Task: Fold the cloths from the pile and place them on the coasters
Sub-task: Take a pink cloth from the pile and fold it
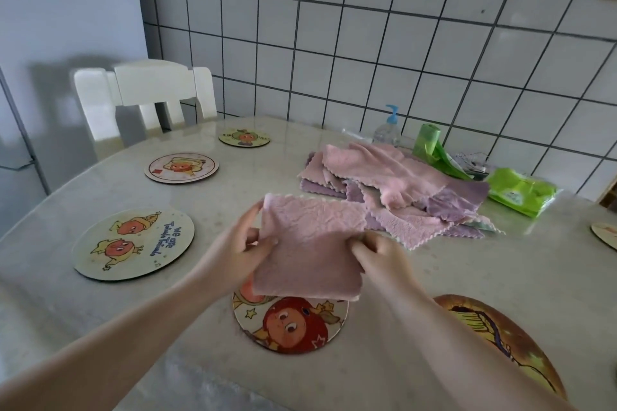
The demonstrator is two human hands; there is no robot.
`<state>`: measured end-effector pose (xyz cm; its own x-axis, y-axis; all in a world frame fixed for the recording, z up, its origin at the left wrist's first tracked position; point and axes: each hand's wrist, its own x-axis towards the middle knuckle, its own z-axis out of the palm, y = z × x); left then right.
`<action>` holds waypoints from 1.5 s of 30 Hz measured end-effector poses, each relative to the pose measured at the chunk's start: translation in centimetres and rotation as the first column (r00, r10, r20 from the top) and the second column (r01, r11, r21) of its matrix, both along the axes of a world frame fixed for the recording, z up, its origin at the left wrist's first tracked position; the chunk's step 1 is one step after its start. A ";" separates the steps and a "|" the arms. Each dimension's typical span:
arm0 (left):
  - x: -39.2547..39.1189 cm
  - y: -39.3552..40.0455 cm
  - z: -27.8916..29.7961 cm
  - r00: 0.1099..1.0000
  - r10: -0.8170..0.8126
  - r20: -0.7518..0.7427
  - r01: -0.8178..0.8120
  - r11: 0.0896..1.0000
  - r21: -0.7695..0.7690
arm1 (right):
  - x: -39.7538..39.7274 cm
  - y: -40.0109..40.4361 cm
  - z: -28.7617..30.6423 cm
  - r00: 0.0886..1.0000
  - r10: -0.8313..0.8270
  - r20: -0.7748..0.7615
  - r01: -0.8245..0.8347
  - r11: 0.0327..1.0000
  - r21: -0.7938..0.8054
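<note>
I hold a pink cloth (310,250), folded over, in the air above the table. My left hand (240,252) grips its left edge and my right hand (380,253) pinches its right edge. Its lower edge hangs over a round coaster with a red cartoon face (293,327). The pile of pink and purple cloths (394,183) lies behind it to the right. More round coasters lie on the table: a large one at the left (133,245), a middle one (182,167), a small far one (244,137) and one at the lower right (500,340).
A white chair (147,93) stands at the table's far left. By the tiled wall stand a pump bottle (387,130), a green bag roll (429,143) and a green packet (521,192). Part of another coaster (606,233) shows at the right edge.
</note>
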<state>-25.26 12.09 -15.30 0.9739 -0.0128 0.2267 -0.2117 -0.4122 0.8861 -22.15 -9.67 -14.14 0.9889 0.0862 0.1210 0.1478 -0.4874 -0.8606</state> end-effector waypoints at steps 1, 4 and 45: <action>0.8 0.0 -0.1 0.999 0.001 -0.039 -0.003 0.998 -0.056 | 0.8 0.3 -0.1 0.999 -0.020 -0.027 0.019 1.000 -0.020; 2.7 0.1 -0.9 0.994 0.052 -0.101 -0.057 0.998 -0.042 | 2.4 0.7 -0.4 0.996 -0.046 -0.074 0.042 0.997 -0.058; 4.3 -0.4 0.9 0.971 0.128 -0.204 -0.008 0.864 0.504 | 6.2 1.2 -1.3 0.978 -0.206 -0.024 0.185 0.920 -0.346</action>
<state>-20.99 11.72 -14.40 0.9999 0.0029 -0.0149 0.0110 -0.8150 0.5793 -15.96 -8.46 -15.45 0.9947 -0.0838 0.0600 -0.0258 -0.7660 -0.6423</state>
